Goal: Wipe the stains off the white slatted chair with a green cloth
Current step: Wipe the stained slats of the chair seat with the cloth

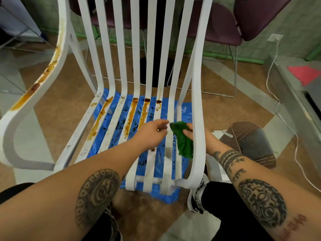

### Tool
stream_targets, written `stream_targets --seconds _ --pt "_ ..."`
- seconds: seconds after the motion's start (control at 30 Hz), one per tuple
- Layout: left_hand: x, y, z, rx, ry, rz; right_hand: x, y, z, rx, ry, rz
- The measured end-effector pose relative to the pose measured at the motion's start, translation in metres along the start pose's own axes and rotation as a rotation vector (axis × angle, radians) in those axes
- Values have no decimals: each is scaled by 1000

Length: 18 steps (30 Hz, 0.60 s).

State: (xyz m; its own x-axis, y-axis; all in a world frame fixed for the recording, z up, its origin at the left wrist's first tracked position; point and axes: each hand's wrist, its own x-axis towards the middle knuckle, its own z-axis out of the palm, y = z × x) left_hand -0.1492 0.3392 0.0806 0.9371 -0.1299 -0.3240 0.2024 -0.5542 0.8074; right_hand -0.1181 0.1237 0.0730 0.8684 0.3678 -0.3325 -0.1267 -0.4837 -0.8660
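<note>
Nearest me, two tattooed forearms reached forward over the seat. The right hand (pixel 210 139), partly hidden behind the chair's right armrest (pixel 199 105), pinched the green cloth (pixel 184 141) between thumb and fingers. The cloth hung bunched over the rightmost seat slats, just inside that armrest. The left hand (pixel 151 132) hovered above the seat with its fingers loosely curled and nothing in them, the fingertips just beside the cloth's upper edge.

The white slatted chair (pixel 119 63) stood over a blue plastic sheet (pixel 159 164) spattered with dark spots. Brown-orange stains (pixel 132 112) ran along several seat slats, and another streak (pixel 50 66) ran down the left armrest. A white cable (pixel 271 70) trailed across the floor to the right. Behind the chair stood purple chairs (pixel 257 18).
</note>
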Motion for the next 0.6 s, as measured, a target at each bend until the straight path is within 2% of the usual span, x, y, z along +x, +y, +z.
stream_targets --seconds 0.07,0.13,0.27,0.4,0.5,0.6 --pt "7 12 2 -323 -8 -77 -3 -14 0 237 -8 32" --pt "9 23 2 -495 -15 -114 -6 -21 0 374 -43 59" --pt "15 22 3 -353 65 -76 -9 -15 -5 670 -8 142" --pt "19 22 -1 -285 75 -89 -6 -12 -10 763 47 176" --pt "20 22 -3 -396 21 -148 -4 -12 -11 842 49 192" --pt "18 23 -7 -499 -109 -250 -3 -15 -9 865 30 213"
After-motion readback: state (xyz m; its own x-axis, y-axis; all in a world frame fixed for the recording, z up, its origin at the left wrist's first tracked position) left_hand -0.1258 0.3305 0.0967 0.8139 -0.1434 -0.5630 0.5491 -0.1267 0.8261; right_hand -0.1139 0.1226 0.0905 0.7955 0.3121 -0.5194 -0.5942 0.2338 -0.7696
